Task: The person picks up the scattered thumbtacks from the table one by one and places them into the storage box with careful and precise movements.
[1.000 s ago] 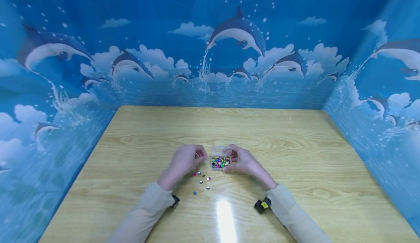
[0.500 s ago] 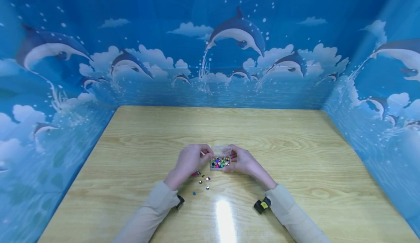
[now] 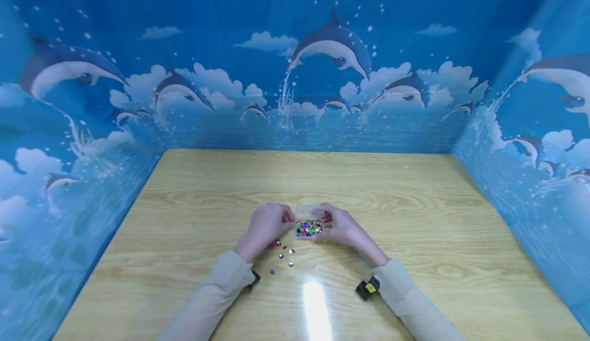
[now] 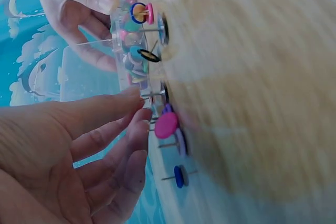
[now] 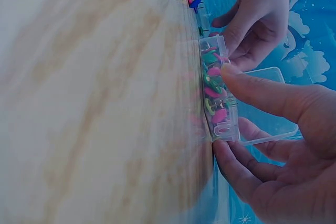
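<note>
A small clear plastic box (image 3: 310,228) with its lid raised stands on the table, filled with colourful thumbtacks (image 5: 214,90). My right hand (image 3: 338,226) holds the box at its right side, the thumb on the near wall and fingers behind. My left hand (image 3: 268,224) is just left of the box. Its thumb and index fingertips (image 4: 137,95) come together at the pin of a thumbtack (image 4: 167,94), whose head is partly hidden. Around that hand lie more thumbtacks, among them a pink thumbtack (image 4: 166,125) and a blue one (image 4: 179,177).
Several loose thumbtacks (image 3: 291,264) lie on the wood-grain table (image 3: 392,197) in front of the left hand and box. A blue curtain (image 3: 221,39) printed with dolphins encloses the table at the back and both sides.
My left hand moved right to the box's left edge, then drew back slightly left. My right hand has stayed on the box, and the lid remains up.
</note>
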The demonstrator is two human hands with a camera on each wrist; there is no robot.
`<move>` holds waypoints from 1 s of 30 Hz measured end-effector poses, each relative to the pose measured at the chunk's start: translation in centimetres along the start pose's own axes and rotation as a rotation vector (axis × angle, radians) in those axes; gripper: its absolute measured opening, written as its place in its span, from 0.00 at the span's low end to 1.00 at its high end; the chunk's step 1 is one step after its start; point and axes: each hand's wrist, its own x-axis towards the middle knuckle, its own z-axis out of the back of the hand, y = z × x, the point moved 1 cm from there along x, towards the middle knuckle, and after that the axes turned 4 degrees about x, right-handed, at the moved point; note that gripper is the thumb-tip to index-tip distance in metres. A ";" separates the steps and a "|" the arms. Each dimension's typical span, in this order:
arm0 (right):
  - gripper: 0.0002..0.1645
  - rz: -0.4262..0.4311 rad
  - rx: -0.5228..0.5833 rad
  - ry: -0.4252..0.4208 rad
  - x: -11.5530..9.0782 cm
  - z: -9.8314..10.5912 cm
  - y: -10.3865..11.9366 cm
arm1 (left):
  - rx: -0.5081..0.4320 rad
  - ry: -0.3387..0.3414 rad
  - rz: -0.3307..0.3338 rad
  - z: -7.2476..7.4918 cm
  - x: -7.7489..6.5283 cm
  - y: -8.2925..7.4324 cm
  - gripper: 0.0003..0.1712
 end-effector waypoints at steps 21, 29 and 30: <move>0.41 -0.002 0.026 0.012 0.0 0.2 -0.2 | -0.039 -0.042 -0.052 1.4 -0.8 -1.5 0.05; 0.40 0.014 0.010 0.015 0.1 0.2 -0.1 | -0.093 -0.056 -0.148 1.1 -0.8 -2.4 0.04; 0.40 0.015 0.012 0.016 0.1 0.2 -0.1 | -0.099 -0.060 -0.143 1.1 -0.8 -2.4 0.04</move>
